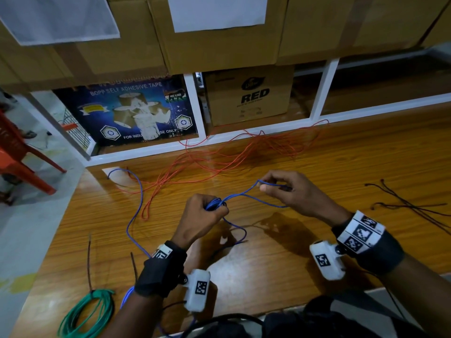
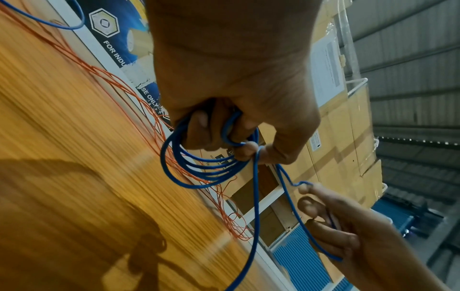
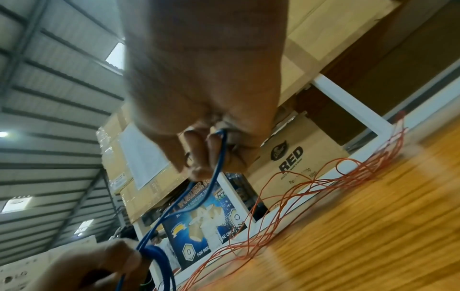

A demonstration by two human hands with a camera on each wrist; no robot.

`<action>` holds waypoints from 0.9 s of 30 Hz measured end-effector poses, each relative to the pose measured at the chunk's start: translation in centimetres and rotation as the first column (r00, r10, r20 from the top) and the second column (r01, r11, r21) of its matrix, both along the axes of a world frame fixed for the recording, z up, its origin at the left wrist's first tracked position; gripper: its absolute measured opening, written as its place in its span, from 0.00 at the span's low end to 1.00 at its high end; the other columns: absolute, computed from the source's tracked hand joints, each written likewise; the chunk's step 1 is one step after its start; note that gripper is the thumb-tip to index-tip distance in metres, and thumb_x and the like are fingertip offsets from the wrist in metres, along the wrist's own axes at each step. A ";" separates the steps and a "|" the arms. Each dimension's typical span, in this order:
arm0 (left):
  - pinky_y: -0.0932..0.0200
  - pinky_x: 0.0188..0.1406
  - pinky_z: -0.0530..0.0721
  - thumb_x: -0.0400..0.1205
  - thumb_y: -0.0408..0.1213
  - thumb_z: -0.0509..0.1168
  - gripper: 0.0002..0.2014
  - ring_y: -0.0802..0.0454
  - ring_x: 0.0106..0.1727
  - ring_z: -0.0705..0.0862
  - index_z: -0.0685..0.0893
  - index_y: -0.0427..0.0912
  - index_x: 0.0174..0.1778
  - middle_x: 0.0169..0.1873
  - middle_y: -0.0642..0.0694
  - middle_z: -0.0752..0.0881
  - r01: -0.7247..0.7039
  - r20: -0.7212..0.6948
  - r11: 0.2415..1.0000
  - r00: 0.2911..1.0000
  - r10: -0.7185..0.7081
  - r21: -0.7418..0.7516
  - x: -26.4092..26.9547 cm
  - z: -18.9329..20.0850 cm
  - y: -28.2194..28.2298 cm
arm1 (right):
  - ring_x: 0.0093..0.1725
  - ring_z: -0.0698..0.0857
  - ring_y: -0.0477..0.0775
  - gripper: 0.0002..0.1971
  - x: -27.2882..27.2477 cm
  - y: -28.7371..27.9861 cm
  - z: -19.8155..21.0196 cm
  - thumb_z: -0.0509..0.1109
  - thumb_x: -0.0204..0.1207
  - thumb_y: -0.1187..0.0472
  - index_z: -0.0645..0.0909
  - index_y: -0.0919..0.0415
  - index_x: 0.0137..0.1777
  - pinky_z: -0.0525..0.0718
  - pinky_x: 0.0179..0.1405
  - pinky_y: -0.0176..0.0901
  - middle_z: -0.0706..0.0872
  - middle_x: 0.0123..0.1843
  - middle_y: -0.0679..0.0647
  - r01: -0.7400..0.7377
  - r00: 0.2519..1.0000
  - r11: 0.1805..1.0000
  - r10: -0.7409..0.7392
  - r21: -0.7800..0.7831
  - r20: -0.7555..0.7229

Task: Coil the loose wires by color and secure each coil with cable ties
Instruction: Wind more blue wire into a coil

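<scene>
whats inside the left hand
A bundle of blue wire loops, gripped by the left hand, hangs below the curled fingers. One strand runs to the right hand. The fingers cover the upper part of the loops.

Place: it looked like a warehouse or storeroom.
Stock: taped cardboard cartons (image 1: 219, 42) stood stacked on a white metal rack (image 1: 194, 103) along the far edge of the wooden table (image 1: 341, 167).
Labels: one box (image 1: 127, 111) read "BOPP SELF ADHESIVE TAPE" and "FOR INDUSTRIAL USE ONLY"; another (image 1: 249, 96) read "RED".
Roof: corrugated metal sheeting (image 3: 49, 98) on beams ran overhead.
</scene>
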State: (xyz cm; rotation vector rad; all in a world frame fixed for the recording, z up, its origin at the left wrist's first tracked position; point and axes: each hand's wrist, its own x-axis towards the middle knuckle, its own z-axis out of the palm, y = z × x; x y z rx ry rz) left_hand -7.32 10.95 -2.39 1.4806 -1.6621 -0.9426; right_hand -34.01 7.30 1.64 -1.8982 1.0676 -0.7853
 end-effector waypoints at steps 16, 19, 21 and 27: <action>0.58 0.26 0.60 0.78 0.36 0.67 0.19 0.52 0.24 0.61 0.70 0.36 0.25 0.21 0.47 0.65 0.052 -0.170 0.998 0.985 -0.045 0.038 0.3 0.6 -0.2 | 0.41 0.83 0.48 0.13 0.3 0.5 0.5 0.71 0.80 0.59 0.88 0.68 0.55 0.84 0.43 0.37 0.85 0.38 0.51 -0.131 0.915 0.879 -0.070 0.458 0.397; 0.62 0.25 0.62 0.79 0.32 0.65 0.17 0.52 0.22 0.62 0.72 0.34 0.24 0.20 0.44 0.67 0.098 -0.205 0.992 0.975 -0.081 0.076 0.1 0.7 0.1 | 0.41 0.85 0.50 0.21 0.2 1.0 1.0 0.78 0.72 0.55 0.85 0.71 0.57 0.87 0.44 0.36 0.85 0.37 0.53 -0.270 0.843 0.778 -0.093 0.567 0.530; 0.63 0.24 0.63 0.76 0.33 0.64 0.15 0.51 0.20 0.63 0.72 0.37 0.22 0.18 0.41 0.68 0.118 -0.226 0.988 0.970 -0.092 0.102 0.0 1.0 0.1 | 0.38 0.85 0.49 0.26 0.1 1.3 0.9 0.83 0.68 0.55 0.82 0.74 0.57 0.87 0.44 0.36 0.84 0.36 0.54 -0.388 0.792 0.735 -0.042 0.556 0.609; 0.59 0.26 0.61 0.70 0.34 0.65 0.14 0.50 0.22 0.62 0.78 0.51 0.18 0.20 0.42 0.68 0.246 -0.202 0.962 0.954 -0.220 0.116 -0.4 2.7 0.2 | 0.35 0.82 0.48 0.04 -0.3 1.6 2.1 0.79 0.75 0.65 0.91 0.65 0.47 0.80 0.40 0.34 0.87 0.38 0.57 -0.568 0.822 0.669 0.422 0.480 0.383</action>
